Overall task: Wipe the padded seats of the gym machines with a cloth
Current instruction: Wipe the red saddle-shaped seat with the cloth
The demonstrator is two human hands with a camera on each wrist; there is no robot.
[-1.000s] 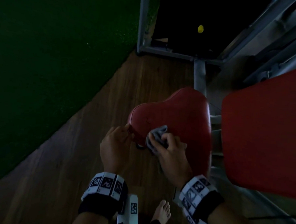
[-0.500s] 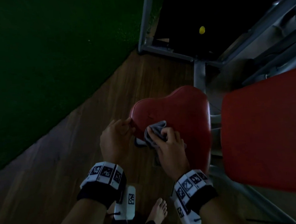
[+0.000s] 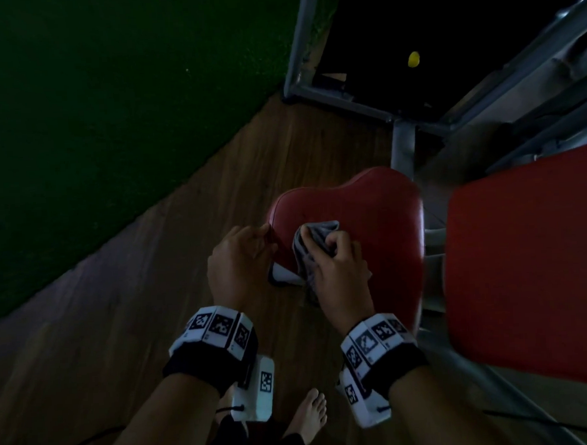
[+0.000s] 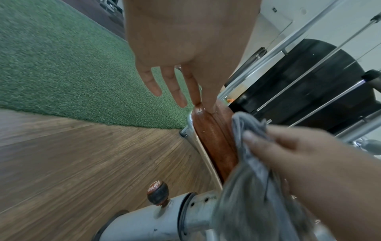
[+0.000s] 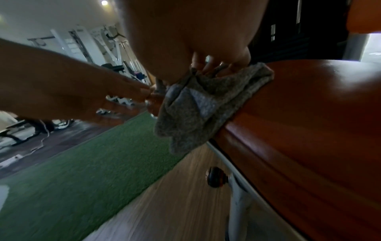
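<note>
A red padded seat [image 3: 370, 225] stands on a grey metal post, seen from above in the head view. My right hand [image 3: 333, 254] grips a bunched grey cloth [image 3: 315, 236] against the seat's left front part. In the right wrist view the cloth [image 5: 204, 104] drapes over the seat's edge [image 5: 299, 130] under curled fingers. My left hand [image 3: 249, 245] rests straight fingertips on the seat's left rim. The left wrist view shows those fingers [image 4: 194, 91] touching the red edge [image 4: 214, 138], with the cloth [image 4: 251, 171] beside them.
A second red pad [image 3: 532, 271] sits close on the right. Grey machine frame bars [image 3: 347, 100] and a dark weight stack lie beyond the seat. A knob [image 4: 157, 192] sticks out of the seat post below. Wood floor and green turf [image 3: 92, 113] lie to the left; my bare foot [image 3: 310, 413] stands below.
My right hand has slid the cloth a little up and left along the seat's front edge. The left hand stays on the rim.
</note>
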